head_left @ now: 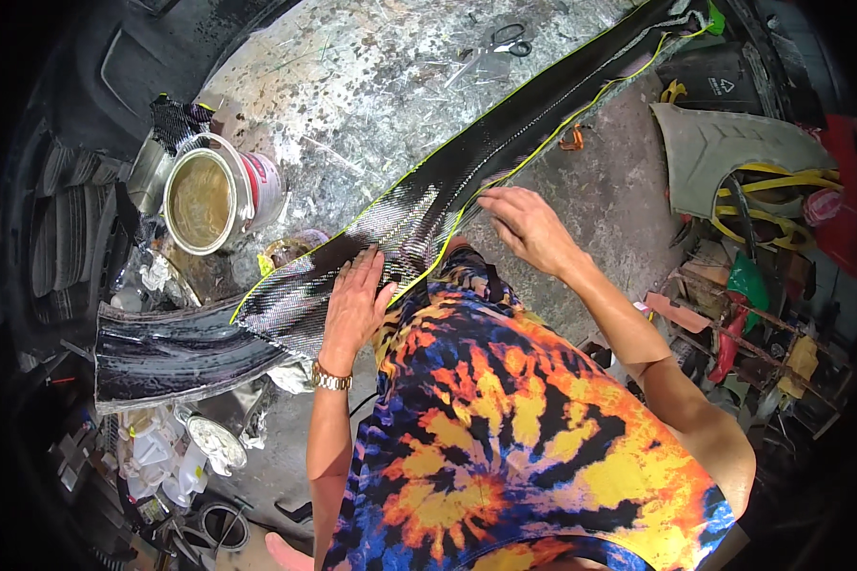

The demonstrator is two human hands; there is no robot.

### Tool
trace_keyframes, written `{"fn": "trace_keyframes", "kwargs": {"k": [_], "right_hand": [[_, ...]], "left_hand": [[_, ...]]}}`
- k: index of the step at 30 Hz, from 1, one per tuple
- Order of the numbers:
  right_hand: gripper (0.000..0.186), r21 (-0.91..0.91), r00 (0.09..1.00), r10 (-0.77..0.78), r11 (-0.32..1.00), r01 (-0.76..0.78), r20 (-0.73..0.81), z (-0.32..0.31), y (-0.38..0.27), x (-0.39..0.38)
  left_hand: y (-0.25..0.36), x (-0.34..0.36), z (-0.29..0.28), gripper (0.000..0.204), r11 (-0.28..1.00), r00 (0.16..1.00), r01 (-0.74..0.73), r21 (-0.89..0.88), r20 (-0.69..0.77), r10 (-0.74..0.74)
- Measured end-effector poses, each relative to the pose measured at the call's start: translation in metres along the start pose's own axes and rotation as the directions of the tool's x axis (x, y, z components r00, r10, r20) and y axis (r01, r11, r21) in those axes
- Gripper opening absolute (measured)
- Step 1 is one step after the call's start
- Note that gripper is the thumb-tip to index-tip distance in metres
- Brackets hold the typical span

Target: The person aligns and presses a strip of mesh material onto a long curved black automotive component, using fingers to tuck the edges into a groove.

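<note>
A long strip of black woven carbon fibre cloth (524,119), edged with a bright yellow-green line, runs diagonally from the middle left to the far right. It is shiny and patterned at its wide near end. My left hand (354,297) lies flat on that end, fingers stretched out over the weave. At the cloth's near edge is my right hand (535,231), its fingers bent and drawn together against the yellow-green border; its thumb is hidden. Below the cloth's left end lies a curved, glossy dark piece (176,352), partly covered by the cloth.
An open metal can (200,203) of amber liquid stands on the stained table (295,86) at left. Scissors (505,43) lie at the far side. To the right are a grey fender-like panel (709,152), yellow straps (790,186) and scrap. White plastic tubs (157,452) sit lower left.
</note>
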State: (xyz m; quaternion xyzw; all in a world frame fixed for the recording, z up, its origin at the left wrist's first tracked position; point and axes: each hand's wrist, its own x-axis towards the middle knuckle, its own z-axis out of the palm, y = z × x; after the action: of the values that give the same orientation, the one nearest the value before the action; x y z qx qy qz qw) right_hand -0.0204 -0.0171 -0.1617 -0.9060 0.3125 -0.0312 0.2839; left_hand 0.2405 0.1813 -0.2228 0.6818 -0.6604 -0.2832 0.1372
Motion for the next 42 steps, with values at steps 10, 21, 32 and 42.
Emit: {"fn": "trace_keyframes", "kwargs": {"k": [10,21,32,42], "right_hand": [[0.061,-0.072,0.96,-0.179,0.978,0.198,0.216,0.079,-0.016,0.007],[0.066,-0.182,0.927,-0.217,0.942,0.281,0.305,0.095,-0.018,0.026],[0.064,-0.213,0.929,-0.237,0.929,0.303,0.285,0.098,-0.015,0.028],[0.072,-0.213,0.927,-0.214,0.934,0.286,0.307,0.095,-0.016,0.028]], "left_hand": [[0.021,0.017,0.01,0.082,0.995,0.995,-0.095,-0.015,0.025,0.095],[0.024,0.012,0.027,0.075,0.972,0.992,-0.12,0.2,0.066,0.109],[0.015,-0.021,0.022,0.058,0.897,0.994,-0.105,0.429,0.067,0.084],[0.0,-0.069,0.01,0.058,0.929,0.997,0.052,0.367,-0.065,-0.03]]}}
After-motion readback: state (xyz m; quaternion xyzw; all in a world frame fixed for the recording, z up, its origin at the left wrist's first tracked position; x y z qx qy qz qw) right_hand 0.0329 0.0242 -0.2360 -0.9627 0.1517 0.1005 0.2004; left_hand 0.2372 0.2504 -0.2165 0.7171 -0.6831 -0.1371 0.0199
